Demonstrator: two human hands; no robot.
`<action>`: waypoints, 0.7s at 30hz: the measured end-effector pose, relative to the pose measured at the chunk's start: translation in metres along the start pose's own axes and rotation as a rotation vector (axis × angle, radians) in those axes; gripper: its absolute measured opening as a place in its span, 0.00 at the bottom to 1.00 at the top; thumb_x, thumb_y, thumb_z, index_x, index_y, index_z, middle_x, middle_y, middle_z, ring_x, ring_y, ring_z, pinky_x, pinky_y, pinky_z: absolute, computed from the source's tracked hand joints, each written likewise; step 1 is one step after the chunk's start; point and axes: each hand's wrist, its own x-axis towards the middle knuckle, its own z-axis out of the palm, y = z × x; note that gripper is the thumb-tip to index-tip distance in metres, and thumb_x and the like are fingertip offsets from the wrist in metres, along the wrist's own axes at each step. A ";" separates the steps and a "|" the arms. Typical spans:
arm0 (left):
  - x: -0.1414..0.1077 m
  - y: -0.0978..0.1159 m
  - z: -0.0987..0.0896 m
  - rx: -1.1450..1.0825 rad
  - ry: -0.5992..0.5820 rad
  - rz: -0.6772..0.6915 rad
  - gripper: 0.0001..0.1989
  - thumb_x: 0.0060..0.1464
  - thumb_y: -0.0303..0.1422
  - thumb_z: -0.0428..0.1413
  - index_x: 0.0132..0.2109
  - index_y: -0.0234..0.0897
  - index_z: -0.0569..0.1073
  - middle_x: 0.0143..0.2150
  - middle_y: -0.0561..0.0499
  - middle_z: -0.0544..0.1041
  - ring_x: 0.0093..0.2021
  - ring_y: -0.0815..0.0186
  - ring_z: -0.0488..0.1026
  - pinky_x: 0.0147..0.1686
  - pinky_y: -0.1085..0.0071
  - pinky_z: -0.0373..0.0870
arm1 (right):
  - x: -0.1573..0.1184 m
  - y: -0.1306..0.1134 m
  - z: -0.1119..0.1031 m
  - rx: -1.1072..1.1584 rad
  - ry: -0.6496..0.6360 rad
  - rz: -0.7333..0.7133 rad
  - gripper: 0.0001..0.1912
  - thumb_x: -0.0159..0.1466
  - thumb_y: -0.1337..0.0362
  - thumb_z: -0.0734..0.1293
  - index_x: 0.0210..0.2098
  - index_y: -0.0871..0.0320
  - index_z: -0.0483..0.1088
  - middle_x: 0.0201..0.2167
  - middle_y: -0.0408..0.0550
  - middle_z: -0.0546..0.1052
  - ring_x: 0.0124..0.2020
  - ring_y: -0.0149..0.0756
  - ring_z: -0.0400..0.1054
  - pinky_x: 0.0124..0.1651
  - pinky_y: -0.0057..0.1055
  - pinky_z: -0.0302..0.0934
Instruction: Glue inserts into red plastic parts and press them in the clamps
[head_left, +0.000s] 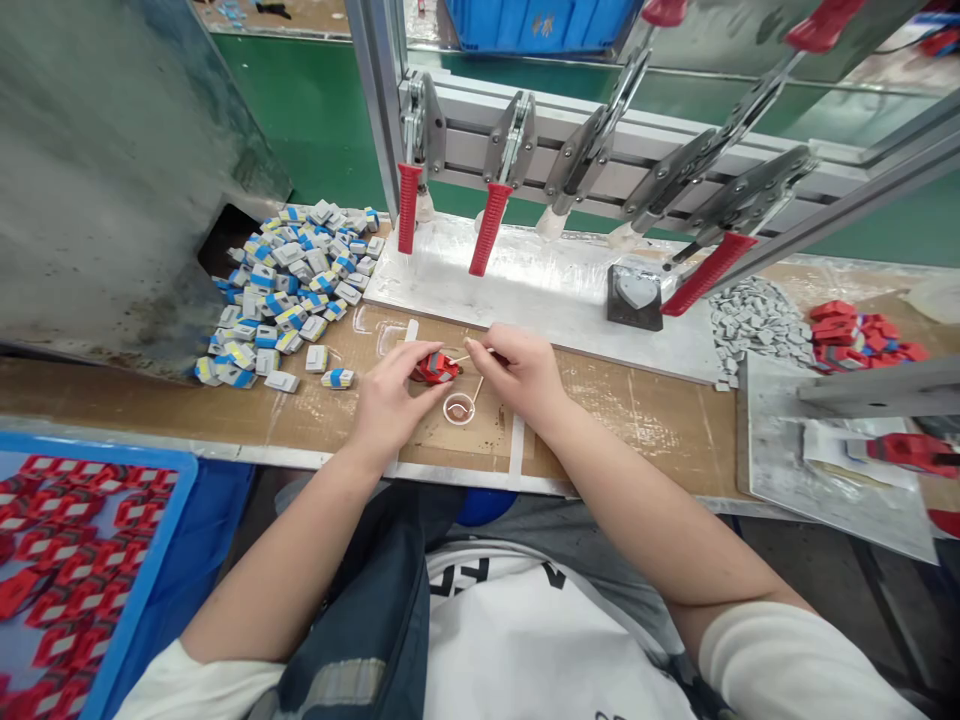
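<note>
My left hand is closed around a small red plastic toy part with grey and dark bits on it. Between the thumb and fingers of my right hand is a thin wooden stick, its tip at the right end of the red part. Just below them a small round cup with some brownish liquid stands on a piece of cardboard. Another thin stick leans at the cup's rim.
Grey, blue and yellow small parts lie heaped at left. Toggle clamps with red handles hang over a metal plate holding a black block fixture. Small grey pieces and red parts are at right; a blue tray is lower left.
</note>
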 end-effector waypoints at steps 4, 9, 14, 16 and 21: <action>0.000 0.000 0.000 0.010 0.013 0.003 0.21 0.58 0.28 0.68 0.58 0.38 0.79 0.56 0.44 0.83 0.56 0.56 0.81 0.58 0.60 0.79 | -0.001 0.000 -0.001 -0.046 -0.022 -0.013 0.24 0.75 0.59 0.63 0.24 0.54 0.53 0.21 0.39 0.59 0.25 0.30 0.52 0.31 0.31 0.50; -0.001 0.001 0.001 0.027 0.024 -0.004 0.20 0.59 0.28 0.68 0.58 0.38 0.79 0.56 0.44 0.83 0.55 0.56 0.81 0.58 0.59 0.79 | -0.001 -0.002 -0.001 0.004 -0.064 -0.044 0.23 0.74 0.62 0.63 0.24 0.53 0.50 0.21 0.37 0.55 0.24 0.29 0.50 0.30 0.31 0.48; 0.000 0.002 0.000 0.022 0.021 -0.006 0.19 0.60 0.29 0.67 0.57 0.38 0.79 0.56 0.44 0.83 0.56 0.56 0.81 0.59 0.59 0.78 | 0.001 -0.004 0.003 0.104 -0.076 -0.026 0.25 0.76 0.57 0.62 0.24 0.54 0.53 0.21 0.38 0.57 0.24 0.29 0.53 0.31 0.30 0.50; 0.001 0.002 0.001 0.011 0.010 -0.012 0.19 0.60 0.29 0.67 0.57 0.39 0.79 0.56 0.44 0.83 0.55 0.56 0.81 0.59 0.59 0.78 | 0.002 -0.005 0.003 0.118 -0.062 0.018 0.25 0.77 0.53 0.62 0.25 0.54 0.57 0.22 0.39 0.61 0.25 0.29 0.56 0.32 0.30 0.51; -0.001 0.006 0.000 -0.035 0.060 -0.070 0.18 0.60 0.33 0.67 0.56 0.39 0.80 0.55 0.44 0.82 0.55 0.56 0.80 0.59 0.58 0.78 | 0.000 -0.007 -0.008 0.096 -0.082 0.044 0.26 0.77 0.51 0.61 0.23 0.54 0.58 0.20 0.39 0.61 0.24 0.30 0.55 0.31 0.32 0.50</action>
